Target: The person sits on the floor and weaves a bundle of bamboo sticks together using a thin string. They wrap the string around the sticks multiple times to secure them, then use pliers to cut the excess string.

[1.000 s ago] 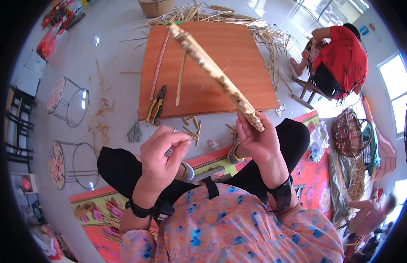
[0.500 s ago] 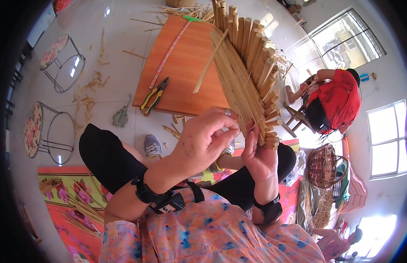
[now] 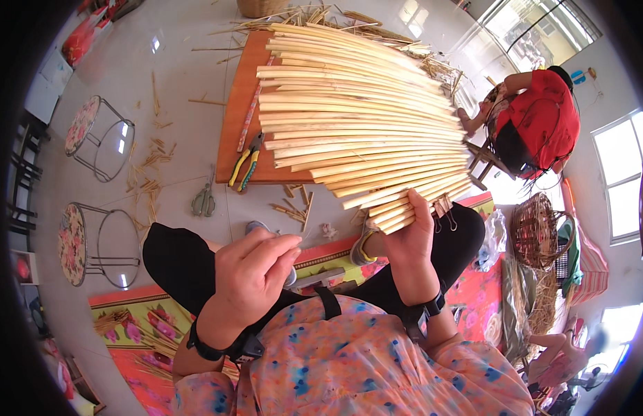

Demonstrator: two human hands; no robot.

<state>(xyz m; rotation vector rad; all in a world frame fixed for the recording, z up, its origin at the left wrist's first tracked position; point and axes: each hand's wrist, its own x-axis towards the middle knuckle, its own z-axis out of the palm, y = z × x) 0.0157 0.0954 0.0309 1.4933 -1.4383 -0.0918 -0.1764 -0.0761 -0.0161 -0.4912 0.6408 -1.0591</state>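
Observation:
A mat of pale straw-coloured stalks (image 3: 363,111), laid side by side and joined in a fan, spreads across the low table in front of me. My right hand (image 3: 409,239) grips its near end, thumb on top and the other fingers hidden underneath. Close to that thumb, black binder clips (image 3: 444,213) sit on the mat's near right corner. My left hand (image 3: 255,274) is apart from the mat, over my lap, its fingers curled into a pinch; whatever it may hold is too small to see.
Pliers (image 3: 246,163) and a patterned stick (image 3: 249,118) lie on the orange tabletop (image 3: 237,90). Green-handled scissors (image 3: 203,201) and cut stalk pieces (image 3: 293,208) are on the floor. Two round stools (image 3: 75,243) stand left. A person in red (image 3: 540,114) sits at right, near a wicker basket (image 3: 533,229).
The mat has turned from a steep, edge-on tilt to lying broad face up. My left hand has drawn back from it, down and left. The right hand stays at the near end.

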